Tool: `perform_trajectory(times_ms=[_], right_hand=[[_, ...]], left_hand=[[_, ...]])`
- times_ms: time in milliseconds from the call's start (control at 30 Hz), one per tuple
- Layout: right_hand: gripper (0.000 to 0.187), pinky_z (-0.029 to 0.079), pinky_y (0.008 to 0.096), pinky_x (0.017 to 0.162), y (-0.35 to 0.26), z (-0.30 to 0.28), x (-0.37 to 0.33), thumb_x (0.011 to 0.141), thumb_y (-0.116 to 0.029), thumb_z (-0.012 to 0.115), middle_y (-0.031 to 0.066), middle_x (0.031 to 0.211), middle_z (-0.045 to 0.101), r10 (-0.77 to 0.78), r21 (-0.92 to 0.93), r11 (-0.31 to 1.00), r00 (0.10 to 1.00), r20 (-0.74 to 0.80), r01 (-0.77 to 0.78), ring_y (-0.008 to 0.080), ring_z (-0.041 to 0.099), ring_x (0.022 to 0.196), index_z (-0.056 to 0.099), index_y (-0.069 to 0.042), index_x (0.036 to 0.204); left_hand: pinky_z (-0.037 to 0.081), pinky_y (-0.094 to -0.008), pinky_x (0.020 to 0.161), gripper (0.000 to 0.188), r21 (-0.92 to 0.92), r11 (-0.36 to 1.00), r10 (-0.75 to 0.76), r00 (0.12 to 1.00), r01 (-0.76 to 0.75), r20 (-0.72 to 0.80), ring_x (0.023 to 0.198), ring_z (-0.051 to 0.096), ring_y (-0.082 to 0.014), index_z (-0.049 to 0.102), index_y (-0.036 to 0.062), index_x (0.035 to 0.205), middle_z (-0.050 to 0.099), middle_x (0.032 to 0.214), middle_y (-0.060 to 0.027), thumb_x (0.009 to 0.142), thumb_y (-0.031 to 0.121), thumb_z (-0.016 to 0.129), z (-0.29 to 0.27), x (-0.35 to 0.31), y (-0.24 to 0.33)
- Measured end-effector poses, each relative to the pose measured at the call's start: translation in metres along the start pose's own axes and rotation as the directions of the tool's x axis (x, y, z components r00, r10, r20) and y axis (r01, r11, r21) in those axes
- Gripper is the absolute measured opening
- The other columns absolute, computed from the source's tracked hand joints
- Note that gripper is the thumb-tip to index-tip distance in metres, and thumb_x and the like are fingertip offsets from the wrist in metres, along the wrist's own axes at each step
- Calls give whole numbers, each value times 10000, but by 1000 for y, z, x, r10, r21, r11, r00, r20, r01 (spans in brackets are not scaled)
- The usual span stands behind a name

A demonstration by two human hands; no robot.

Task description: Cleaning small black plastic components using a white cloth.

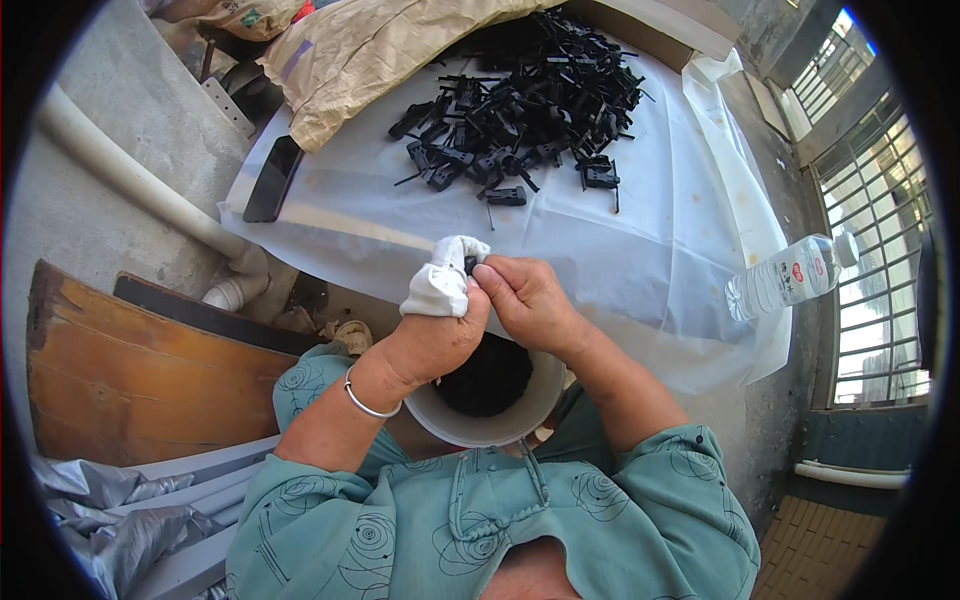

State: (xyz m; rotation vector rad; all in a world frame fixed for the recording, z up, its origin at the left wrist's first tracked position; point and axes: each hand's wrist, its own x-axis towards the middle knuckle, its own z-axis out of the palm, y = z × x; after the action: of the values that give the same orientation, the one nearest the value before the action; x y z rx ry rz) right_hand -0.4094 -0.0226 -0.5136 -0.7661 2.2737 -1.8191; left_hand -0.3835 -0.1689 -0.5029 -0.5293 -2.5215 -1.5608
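Observation:
My left hand [445, 325] has white cloth [437, 288] over its fingers and a silver bangle on the wrist. Its fingers are closed around a small black plastic part [470, 264], mostly hidden. From the other side my right hand [525, 298] pinches the same part, its thumb and fingers pressed together. Both hands meet just above a pale bucket [546, 408] between my knees, which holds dark pieces [485, 380]. Beyond them, a heap of black plastic parts [540, 100] with thin prongs lies on the sheeted table, one loose part [506, 196] at its near edge.
White plastic sheeting [660, 270] covers the table. A phone [273, 180] lies at its left edge beside a brown paper sack [350, 70]. A clear water bottle [790, 276] is at the right edge. A wooden board [150, 370] and pipe [140, 175] stand left.

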Motion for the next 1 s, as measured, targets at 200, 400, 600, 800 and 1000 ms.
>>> perform_trajectory(times_ms=[200, 400, 600, 800, 1000], right_hand=[[239, 389, 279, 539, 4, 9, 3, 913, -152, 471, 77, 586, 448, -41, 2, 999, 999, -30, 41, 114, 390, 571, 523, 4, 740], [239, 445, 354, 545, 13, -23, 21, 842, -260, 579, 118, 682, 581, -197, -673, 740, 958, -207, 6, 242, 569, 583, 570, -28, 789], [199, 439, 385, 528, 32, -17, 30, 796, -213, 609, 129, 687, 581, -195, -717, 695, 945, -261, -54, 291, 567, 588, 568, -18, 794], [119, 402, 311, 486, 14, -15, 2, 759, -77, 620, 101, 636, 529, -176, -324, 941, 959, -223, 97, 207, 504, 526, 582, -1, 842], [158, 370, 258, 459, 2, -19, -1, 733, -73, 671, 69, 620, 501, -310, -325, 903, 950, -44, 279, 136, 443, 496, 578, 4, 834]], left_hand=[[459, -356, 663, 275, 36, 993, 114, 985, -111, -130, 730, 561, -328, 447, -17, 1068, 565, 797, -172, 803, 56, 460, 3, -3, -7], [466, -349, 679, 205, 304, 921, 230, 970, -245, 84, 770, 586, -296, 563, -18, 963, 599, 805, -149, 846, 140, 503, -17, 8, 5], [451, -229, 537, 214, -128, 940, -311, 948, 317, 61, 618, 571, -103, 572, 13, 1004, 620, 923, -70, 916, 167, 453, -21, 14, -20], [444, -224, 491, 173, -862, 116, -632, 706, 494, 319, 672, 600, -125, 538, 48, 1011, 625, 887, -89, 921, 163, 445, -15, 20, -25], [436, -203, 499, 194, -905, 159, -434, 852, 394, 294, 624, 550, -94, 513, 38, 1076, 612, 854, -67, 899, 118, 504, -15, 21, -23]])
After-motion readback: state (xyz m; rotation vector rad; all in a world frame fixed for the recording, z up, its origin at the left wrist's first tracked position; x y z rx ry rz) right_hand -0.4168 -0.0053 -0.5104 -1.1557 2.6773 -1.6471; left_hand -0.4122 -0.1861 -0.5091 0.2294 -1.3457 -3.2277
